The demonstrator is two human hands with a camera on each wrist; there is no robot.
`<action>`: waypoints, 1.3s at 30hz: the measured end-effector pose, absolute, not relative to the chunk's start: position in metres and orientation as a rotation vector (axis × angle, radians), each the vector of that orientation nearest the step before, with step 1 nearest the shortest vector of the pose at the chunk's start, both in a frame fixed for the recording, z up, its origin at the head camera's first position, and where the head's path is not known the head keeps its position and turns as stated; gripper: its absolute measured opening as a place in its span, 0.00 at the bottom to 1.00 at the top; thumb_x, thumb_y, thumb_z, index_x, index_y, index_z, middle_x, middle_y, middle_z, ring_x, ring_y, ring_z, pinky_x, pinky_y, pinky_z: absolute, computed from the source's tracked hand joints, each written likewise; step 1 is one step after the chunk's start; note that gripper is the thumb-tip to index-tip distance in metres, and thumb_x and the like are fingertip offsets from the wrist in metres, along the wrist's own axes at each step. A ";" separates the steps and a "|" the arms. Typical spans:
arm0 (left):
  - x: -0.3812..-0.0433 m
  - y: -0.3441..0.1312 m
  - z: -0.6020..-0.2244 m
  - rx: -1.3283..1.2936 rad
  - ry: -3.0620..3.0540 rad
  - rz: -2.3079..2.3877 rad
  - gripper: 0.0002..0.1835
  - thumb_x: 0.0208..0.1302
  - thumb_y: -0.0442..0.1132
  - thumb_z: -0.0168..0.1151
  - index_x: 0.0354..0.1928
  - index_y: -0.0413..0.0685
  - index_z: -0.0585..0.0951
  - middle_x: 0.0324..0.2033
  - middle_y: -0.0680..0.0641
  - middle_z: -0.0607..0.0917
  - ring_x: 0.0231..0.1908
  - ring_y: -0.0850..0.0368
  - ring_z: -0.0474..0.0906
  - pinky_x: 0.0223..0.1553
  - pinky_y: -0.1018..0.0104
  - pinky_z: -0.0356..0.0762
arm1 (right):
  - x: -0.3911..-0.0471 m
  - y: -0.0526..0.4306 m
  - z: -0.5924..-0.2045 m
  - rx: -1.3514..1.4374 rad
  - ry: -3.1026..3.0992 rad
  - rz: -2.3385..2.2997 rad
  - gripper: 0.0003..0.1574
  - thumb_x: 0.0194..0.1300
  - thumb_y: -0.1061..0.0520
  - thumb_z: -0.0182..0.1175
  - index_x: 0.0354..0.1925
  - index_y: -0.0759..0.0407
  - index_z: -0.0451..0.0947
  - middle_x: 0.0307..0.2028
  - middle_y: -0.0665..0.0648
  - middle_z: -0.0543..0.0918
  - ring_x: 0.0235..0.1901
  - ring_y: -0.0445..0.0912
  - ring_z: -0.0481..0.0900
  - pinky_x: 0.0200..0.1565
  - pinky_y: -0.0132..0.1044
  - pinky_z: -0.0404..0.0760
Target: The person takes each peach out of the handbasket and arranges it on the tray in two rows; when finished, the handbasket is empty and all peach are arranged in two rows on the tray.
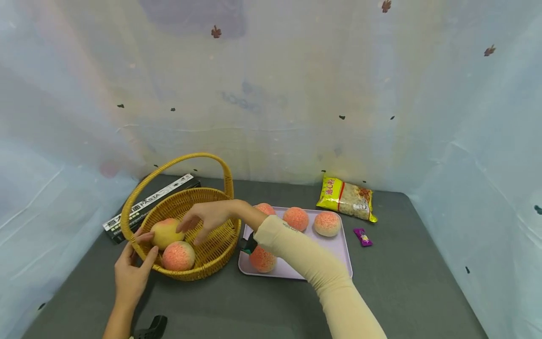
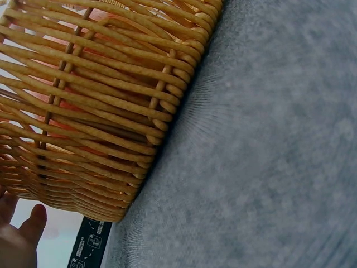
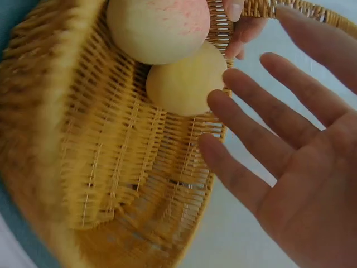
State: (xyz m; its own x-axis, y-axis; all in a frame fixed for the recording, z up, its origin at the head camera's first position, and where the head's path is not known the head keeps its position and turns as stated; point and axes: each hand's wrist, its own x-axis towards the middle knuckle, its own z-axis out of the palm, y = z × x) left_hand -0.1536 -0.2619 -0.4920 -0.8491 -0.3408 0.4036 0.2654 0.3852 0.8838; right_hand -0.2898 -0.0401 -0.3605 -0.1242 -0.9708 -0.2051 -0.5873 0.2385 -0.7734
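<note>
A yellow wicker basket [image 1: 216,261] with a tall arched handle stands on the left side of the table. Two peaches lie inside it: a mostly yellow peach [image 1: 166,234] and, in front, a pink-speckled peach [image 1: 179,256]. My left hand [image 1: 132,270] grips the basket's left rim near the handle's foot, fingertips close to the yellow peach. Over the basket hovers my right hand [image 1: 208,217], holding nothing; in the right wrist view its fingers [image 3: 268,120] are spread and fairly straight. The left wrist view shows the basket's woven side [image 2: 95,106], with pink fruit behind the weave.
Right of the basket, a lilac tray [image 1: 315,263] bears several pink peaches [image 1: 327,224], partly hidden by my right arm. A black pasta box [image 1: 148,205] lies behind the basket. At the back right are a yellow noodle packet [image 1: 347,197] and a small purple wrapped sweet [image 1: 362,237].
</note>
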 end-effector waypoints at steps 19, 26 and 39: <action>-0.152 -0.261 -0.493 0.111 -2.136 -1.478 0.20 0.66 0.27 0.64 0.59 0.35 0.78 0.65 0.40 0.75 0.66 0.58 0.68 0.53 0.82 0.69 | -0.291 -0.091 -0.385 -1.382 1.861 -0.594 0.32 0.63 0.62 0.69 0.64 0.66 0.73 0.61 0.58 0.78 0.58 0.44 0.77 0.53 0.23 0.74; -0.154 -0.262 -0.492 0.065 -2.125 -1.479 0.19 0.67 0.27 0.62 0.59 0.34 0.77 0.62 0.40 0.77 0.69 0.55 0.65 0.57 0.80 0.68 | -0.284 -0.105 -0.387 -1.410 1.783 -0.569 0.31 0.61 0.66 0.69 0.63 0.65 0.75 0.60 0.57 0.79 0.57 0.42 0.77 0.54 0.24 0.73; -0.154 -0.263 -0.493 0.000 -2.103 -1.468 0.19 0.64 0.23 0.63 0.57 0.32 0.77 0.58 0.40 0.80 0.70 0.55 0.63 0.59 0.79 0.66 | -0.282 -0.108 -0.385 -1.348 1.830 -0.316 0.42 0.58 0.70 0.70 0.69 0.60 0.70 0.65 0.50 0.74 0.60 0.34 0.69 0.58 0.22 0.67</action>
